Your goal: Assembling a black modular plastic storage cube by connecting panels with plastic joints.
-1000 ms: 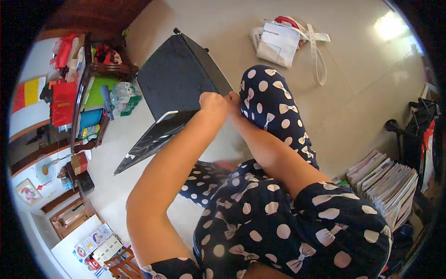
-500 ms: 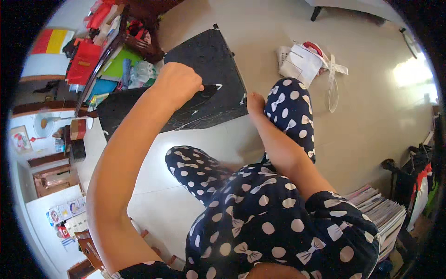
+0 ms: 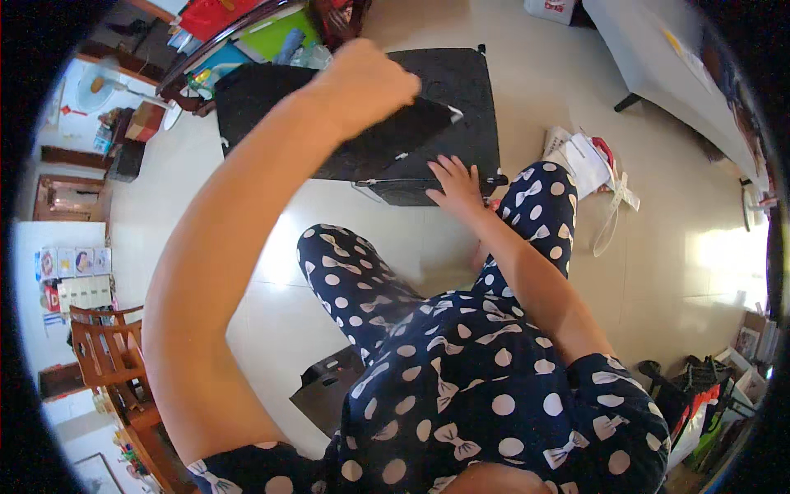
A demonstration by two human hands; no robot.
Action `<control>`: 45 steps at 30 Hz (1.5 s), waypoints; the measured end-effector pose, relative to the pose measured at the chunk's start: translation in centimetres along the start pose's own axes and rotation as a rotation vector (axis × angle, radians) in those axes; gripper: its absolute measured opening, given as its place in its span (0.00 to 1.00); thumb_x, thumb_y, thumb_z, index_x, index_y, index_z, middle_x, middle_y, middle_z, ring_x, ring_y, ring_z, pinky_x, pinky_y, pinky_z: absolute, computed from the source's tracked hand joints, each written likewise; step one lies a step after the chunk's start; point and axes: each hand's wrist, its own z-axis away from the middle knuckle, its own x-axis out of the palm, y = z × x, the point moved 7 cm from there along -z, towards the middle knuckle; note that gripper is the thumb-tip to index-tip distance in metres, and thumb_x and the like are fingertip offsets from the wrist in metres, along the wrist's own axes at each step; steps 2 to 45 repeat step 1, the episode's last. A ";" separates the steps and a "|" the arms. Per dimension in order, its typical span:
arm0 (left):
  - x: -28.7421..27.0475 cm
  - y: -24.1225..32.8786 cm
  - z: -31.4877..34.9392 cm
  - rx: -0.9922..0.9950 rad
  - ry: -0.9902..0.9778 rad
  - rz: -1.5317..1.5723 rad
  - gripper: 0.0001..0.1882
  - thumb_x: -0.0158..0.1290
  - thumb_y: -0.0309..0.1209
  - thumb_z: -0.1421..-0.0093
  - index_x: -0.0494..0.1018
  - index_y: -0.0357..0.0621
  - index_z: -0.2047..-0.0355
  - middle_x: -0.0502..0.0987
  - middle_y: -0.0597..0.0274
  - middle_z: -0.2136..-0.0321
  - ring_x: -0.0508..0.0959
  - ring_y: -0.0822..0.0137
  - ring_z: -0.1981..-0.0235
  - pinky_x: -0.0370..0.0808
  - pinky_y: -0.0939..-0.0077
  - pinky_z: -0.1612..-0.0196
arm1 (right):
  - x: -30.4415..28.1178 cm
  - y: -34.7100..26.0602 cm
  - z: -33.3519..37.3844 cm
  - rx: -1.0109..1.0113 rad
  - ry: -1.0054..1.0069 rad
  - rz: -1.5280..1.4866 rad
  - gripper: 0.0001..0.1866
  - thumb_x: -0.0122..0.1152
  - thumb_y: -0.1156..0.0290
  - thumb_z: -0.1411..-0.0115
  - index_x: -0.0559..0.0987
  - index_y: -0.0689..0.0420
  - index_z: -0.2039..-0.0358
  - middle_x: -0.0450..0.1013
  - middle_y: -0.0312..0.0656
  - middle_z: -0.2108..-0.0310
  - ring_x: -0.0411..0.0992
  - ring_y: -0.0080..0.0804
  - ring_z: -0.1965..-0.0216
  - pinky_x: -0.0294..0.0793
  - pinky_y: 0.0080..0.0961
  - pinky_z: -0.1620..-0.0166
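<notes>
A large black folding piece with flat panels lies on the floor in front of me. Its near side stands up as a short wall, and small white bits show at some corners. One black flap is raised at an angle over it. My left hand is closed in a fist at the flap's upper edge and appears to grip it; the fingertips are hidden behind the fist. With fingers spread, my right hand rests on the near right edge of the black piece, beside my right knee.
White papers with a pale cord lie on the floor to the right. A grey sofa stands at the far right. Several items crowd a dark wooden stand at the far left. A wooden chair and a dark flat board are on the left.
My right hand has opened from a closed shape and come down onto the edge of the black piece. My left fist stays at the flap. The whole view has shifted.
</notes>
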 end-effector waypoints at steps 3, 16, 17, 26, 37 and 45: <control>-0.4 -1.7 2.3 -0.066 0.037 0.062 0.08 0.54 0.38 0.43 0.79 0.52 0.68 0.81 0.53 0.73 0.82 0.55 0.68 0.75 0.59 0.59 | 0.9 0.2 0.1 0.004 -0.021 0.143 0.41 0.67 0.52 0.49 0.63 0.47 0.36 0.53 0.40 0.33 0.45 0.43 0.31 0.40 0.64 0.35; -0.4 -1.7 2.3 -0.066 0.037 0.062 0.08 0.54 0.38 0.43 0.79 0.52 0.68 0.81 0.53 0.73 0.82 0.55 0.68 0.75 0.59 0.59 | 0.9 0.2 0.1 0.004 -0.021 0.143 0.41 0.67 0.52 0.49 0.63 0.47 0.36 0.53 0.40 0.33 0.45 0.43 0.31 0.40 0.64 0.35; -0.4 -1.7 2.3 -0.066 0.037 0.062 0.08 0.54 0.38 0.43 0.79 0.52 0.68 0.81 0.53 0.73 0.82 0.55 0.68 0.75 0.59 0.59 | 0.9 0.2 0.1 0.004 -0.021 0.143 0.41 0.67 0.52 0.49 0.63 0.47 0.36 0.53 0.40 0.33 0.45 0.43 0.31 0.40 0.64 0.35; -0.4 -1.7 2.3 -0.066 0.037 0.062 0.08 0.54 0.38 0.43 0.79 0.52 0.68 0.81 0.53 0.73 0.82 0.55 0.68 0.75 0.59 0.59 | 0.9 0.2 0.1 0.004 -0.021 0.143 0.41 0.67 0.52 0.49 0.63 0.47 0.36 0.53 0.40 0.33 0.45 0.43 0.31 0.40 0.64 0.35; -0.4 -1.7 2.3 -0.066 0.037 0.062 0.08 0.54 0.38 0.43 0.79 0.52 0.68 0.81 0.53 0.73 0.82 0.55 0.68 0.75 0.59 0.59 | 0.9 0.2 0.1 0.004 -0.021 0.143 0.41 0.67 0.52 0.49 0.63 0.47 0.36 0.53 0.40 0.33 0.45 0.43 0.31 0.40 0.64 0.35; -0.4 -1.7 2.3 -0.066 0.037 0.062 0.08 0.54 0.38 0.43 0.79 0.52 0.68 0.81 0.53 0.73 0.82 0.55 0.68 0.75 0.59 0.59 | 0.9 0.2 0.1 0.004 -0.021 0.143 0.41 0.67 0.52 0.49 0.63 0.47 0.36 0.53 0.40 0.33 0.45 0.43 0.31 0.40 0.64 0.35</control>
